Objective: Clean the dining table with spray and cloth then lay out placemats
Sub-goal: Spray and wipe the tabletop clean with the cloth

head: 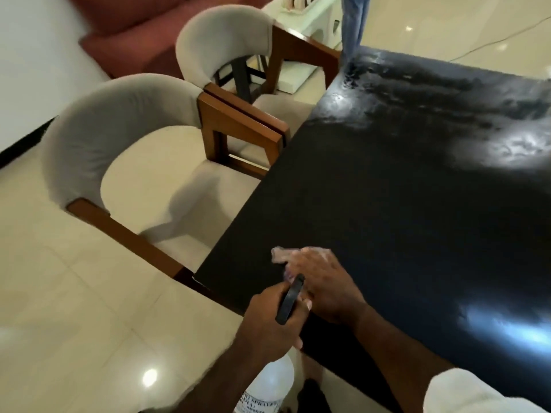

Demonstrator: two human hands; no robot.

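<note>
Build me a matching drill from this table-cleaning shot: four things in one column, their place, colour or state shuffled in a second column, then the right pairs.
Column one
1. spray bottle
2. cloth
3. table
4. sofa

Column two
A. red, far off at the top left
B. black, with a smeary sheen at its far end
C. pressed under the right hand, near the table's corner
D. gripped by the left hand, beside the table

Pairs: 1-D, 2-C, 3-B, 4-A
</note>
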